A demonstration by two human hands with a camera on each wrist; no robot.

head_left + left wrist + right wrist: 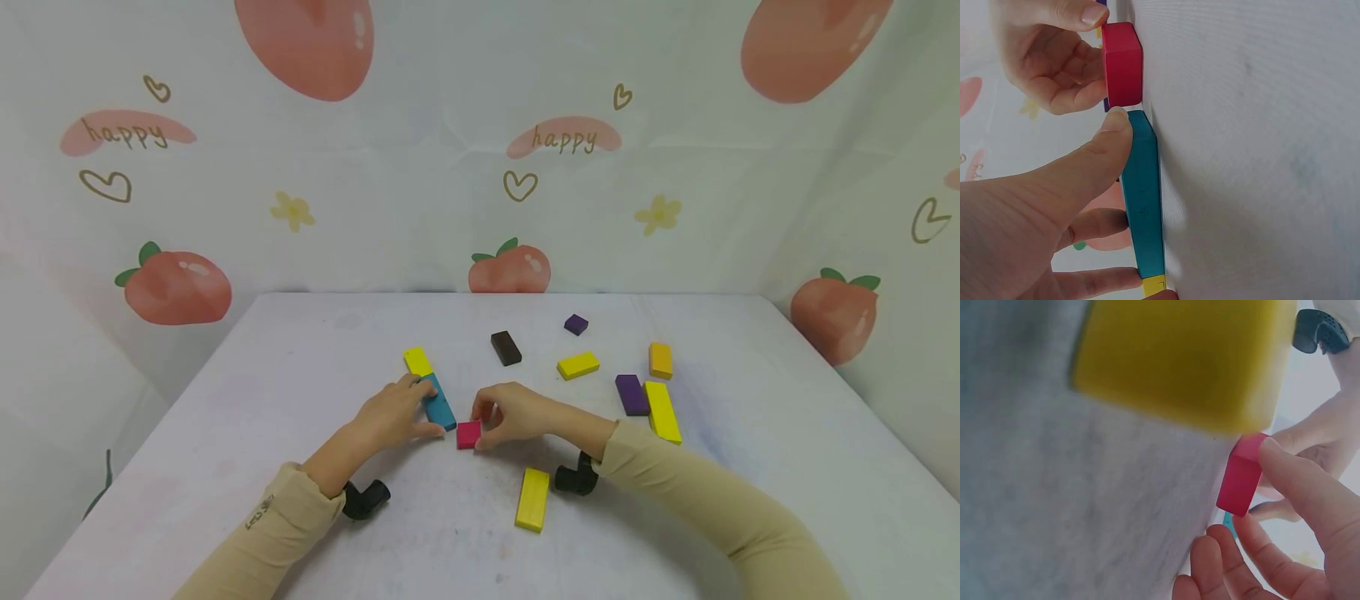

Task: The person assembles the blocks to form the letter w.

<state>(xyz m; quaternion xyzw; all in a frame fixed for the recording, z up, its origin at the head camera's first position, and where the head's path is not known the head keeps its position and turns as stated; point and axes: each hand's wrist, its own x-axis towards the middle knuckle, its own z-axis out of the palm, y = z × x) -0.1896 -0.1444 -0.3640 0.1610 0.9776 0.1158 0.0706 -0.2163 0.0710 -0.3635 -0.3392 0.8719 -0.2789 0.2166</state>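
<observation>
From the head camera, the right hand point(517, 414) pinches a red block point(468, 434) on the white table point(300, 392); the left hand point(392, 414) grips a teal block point(441, 406) just beside it. The left wrist camera shows the thumb point(1094, 162) pressing the teal block's end, a yellow block point(1152, 286) abutting its other end. The right wrist camera shows fingertips point(1285, 462) on the red block.

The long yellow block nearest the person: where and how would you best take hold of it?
Pinch the long yellow block across its two long edges near the middle, coming from above. It lies flat on the table, apart from other blocks, both sides seemingly free for fingers.
</observation>
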